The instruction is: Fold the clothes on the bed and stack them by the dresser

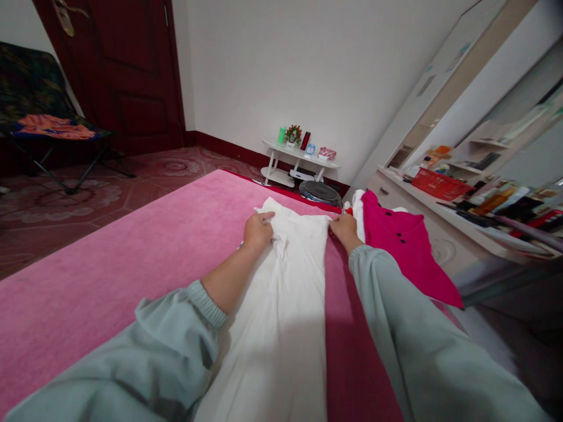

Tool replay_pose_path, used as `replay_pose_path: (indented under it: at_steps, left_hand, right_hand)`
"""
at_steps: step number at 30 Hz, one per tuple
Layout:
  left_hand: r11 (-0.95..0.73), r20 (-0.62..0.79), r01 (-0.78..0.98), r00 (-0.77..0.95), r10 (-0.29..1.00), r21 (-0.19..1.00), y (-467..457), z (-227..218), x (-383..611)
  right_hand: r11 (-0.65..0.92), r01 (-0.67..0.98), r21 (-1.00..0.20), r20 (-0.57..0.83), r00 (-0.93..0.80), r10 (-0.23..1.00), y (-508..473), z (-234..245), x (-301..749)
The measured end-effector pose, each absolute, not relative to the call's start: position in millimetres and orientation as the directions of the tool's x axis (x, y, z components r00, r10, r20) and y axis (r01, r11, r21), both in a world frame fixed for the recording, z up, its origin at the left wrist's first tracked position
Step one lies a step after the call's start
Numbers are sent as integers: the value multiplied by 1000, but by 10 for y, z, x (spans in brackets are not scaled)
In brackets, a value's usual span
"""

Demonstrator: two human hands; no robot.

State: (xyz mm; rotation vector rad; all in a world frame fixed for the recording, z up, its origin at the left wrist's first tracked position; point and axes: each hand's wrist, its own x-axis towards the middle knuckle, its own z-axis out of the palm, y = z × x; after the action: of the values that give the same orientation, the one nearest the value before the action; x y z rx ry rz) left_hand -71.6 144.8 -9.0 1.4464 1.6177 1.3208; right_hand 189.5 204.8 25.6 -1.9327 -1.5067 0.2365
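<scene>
A long white garment lies flat on the pink bed cover, stretching away from me. My left hand rests on its far left part with fingers curled, pinching a bunched fold of the cloth. At the garment's far right corner my right hand grips the edge with closed fingers. Both arms wear pale green-grey sleeves.
A bright pink garment with dark buttons lies on the bed's right edge. Beyond the bed stand a small white shelf table with trinkets and a round dark device. A cluttered dresser runs along the right. A folding chair and dark door are left.
</scene>
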Motion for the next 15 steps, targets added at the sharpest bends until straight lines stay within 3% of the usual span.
replay_pose_path:
  at_steps: [4,8,10,12,13,15]
  left_hand:
    - [-86,184,368,-241,953,926,1452,-95,-722]
    - [-89,190,372,-244,951,924,1440,-81,-725]
    - [-87,189,374,-245,951,923,1430,-72,-722]
    - [-84,188,376,-248,950,923,1418,-61,-717]
    - [-84,187,375,-249,950,923,1411,-54,-715]
    - [-84,188,373,-253,949,924,1396,-37,-710]
  right_hand:
    - [-173,876,-451,298,330,896,2018,231,1868]
    - [-192,898,-397,341,339,877,1914,303,1759]
    - [-120,915,-384,429,292,855,1826,338,1677]
    - [46,939,-340,522,147,840,1717,320,1600]
    - [152,944,-293,529,28,848,1662,290,1569]
    - [294,936,-195,398,-198,896,1574,213,1526]
